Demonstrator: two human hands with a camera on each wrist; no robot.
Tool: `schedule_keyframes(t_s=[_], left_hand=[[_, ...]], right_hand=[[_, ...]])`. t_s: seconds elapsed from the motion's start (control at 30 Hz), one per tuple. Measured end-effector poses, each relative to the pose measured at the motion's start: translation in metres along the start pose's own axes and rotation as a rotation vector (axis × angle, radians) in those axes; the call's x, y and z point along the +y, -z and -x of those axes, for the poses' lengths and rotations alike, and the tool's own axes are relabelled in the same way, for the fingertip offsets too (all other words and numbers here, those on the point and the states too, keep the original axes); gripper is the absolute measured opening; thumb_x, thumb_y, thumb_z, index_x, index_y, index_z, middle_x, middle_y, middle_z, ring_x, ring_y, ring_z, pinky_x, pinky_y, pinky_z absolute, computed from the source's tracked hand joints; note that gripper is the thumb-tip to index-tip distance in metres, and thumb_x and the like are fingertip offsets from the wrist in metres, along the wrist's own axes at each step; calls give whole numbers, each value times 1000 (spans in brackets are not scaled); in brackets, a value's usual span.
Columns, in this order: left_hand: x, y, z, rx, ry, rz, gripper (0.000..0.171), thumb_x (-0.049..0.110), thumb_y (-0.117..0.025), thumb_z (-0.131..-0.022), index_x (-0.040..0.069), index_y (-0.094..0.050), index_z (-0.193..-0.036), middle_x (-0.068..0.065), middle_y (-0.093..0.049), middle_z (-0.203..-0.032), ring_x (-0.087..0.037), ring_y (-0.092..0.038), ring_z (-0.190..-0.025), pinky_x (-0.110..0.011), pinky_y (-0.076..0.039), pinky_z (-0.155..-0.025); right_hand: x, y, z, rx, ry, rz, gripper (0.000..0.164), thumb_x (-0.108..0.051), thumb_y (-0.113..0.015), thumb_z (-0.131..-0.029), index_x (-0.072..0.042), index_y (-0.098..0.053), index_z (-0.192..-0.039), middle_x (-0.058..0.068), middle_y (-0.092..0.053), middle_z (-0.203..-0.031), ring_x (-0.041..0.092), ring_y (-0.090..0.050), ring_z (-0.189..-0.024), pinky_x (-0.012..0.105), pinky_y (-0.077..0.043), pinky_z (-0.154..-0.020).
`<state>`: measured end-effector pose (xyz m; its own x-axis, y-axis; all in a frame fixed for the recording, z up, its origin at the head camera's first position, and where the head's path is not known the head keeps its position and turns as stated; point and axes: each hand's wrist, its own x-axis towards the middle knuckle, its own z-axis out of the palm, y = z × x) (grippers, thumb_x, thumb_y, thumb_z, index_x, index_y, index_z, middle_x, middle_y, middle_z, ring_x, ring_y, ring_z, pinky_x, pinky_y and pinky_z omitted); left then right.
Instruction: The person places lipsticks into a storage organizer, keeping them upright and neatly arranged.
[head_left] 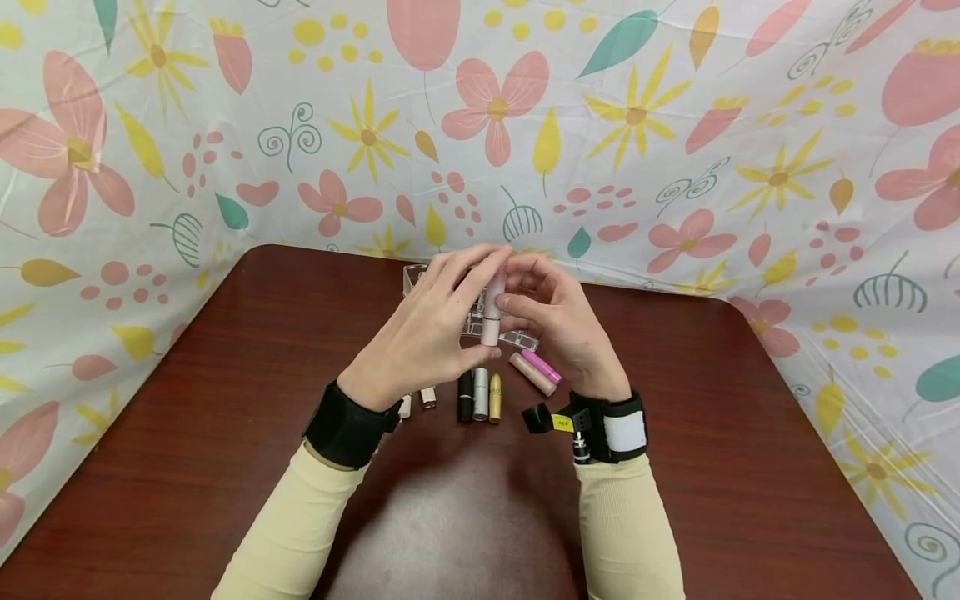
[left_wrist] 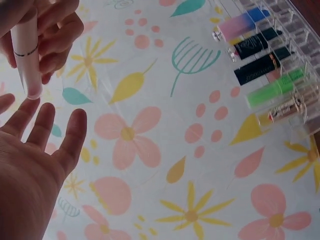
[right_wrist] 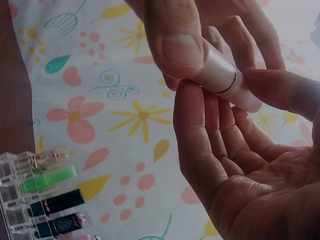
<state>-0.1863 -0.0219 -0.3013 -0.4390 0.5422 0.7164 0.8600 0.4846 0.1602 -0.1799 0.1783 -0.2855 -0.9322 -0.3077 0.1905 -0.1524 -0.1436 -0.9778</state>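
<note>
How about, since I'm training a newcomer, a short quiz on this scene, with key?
1. True or false: the left hand and the right hand both touch the pale tube.
2. Which lies alongside the beige tube? A: green tube; B: bright pink tube; C: red tube.
3. Order left to right in the head view: gold tube, black tube, silver tube.
Key: 1 true; 2 B; 3 black, silver, gold.

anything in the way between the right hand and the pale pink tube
Nothing visible: the right hand has its thumb directly against the pale pink tube; the gold tube lies apart, on the table.
</note>
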Motion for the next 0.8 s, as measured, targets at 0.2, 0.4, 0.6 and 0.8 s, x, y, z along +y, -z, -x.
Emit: schedule_keyframes(t_s=[0.2, 0.4, 0.6, 0.8], left_hand=[[-1, -1, -1, 19, -23, 84, 105, 23, -92, -72, 15, -33, -159, -10, -43, -151, -29, -43, -131, -40, -41, -110], [-1, 0, 0, 22, -21, 72, 105, 21, -91, -72, 16, -32, -159, -11, -43, -150, -28, -44, -129, -39, -40, -109], [-2, -2, 0, 12, -20, 68, 106, 24, -92, -72, 15, -32, -159, -12, -42, -151, -29, -42, -133, -40, -38, -112], [-7, -8, 3, -9, 11, 93, 102, 21, -90, -74, 17, -34, -159, -11, -42, -151, -30, -41, -134, -41, -40, -111]], right_hand=[[1, 0, -1, -67, 8, -67, 33, 6, -53, -98, -6, -59, -129, 3, -64, -103, 13, -66, -91, 28, -61, -75], [2, 0, -2, -42, -22, -36, 27, 3, -58, -97, -8, -57, -121, 2, -64, -102, 12, -67, -85, 27, -61, -72], [4, 0, -3, -40, -21, -37, 25, 5, -58, -97, -8, -58, -118, 2, -63, -100, 12, -67, -83, 26, -61, -71], [11, 3, -6, -26, -64, -16, 26, 3, -56, -99, -10, -57, -122, 1, -63, -102, 11, -67, -82, 26, -61, -70]])
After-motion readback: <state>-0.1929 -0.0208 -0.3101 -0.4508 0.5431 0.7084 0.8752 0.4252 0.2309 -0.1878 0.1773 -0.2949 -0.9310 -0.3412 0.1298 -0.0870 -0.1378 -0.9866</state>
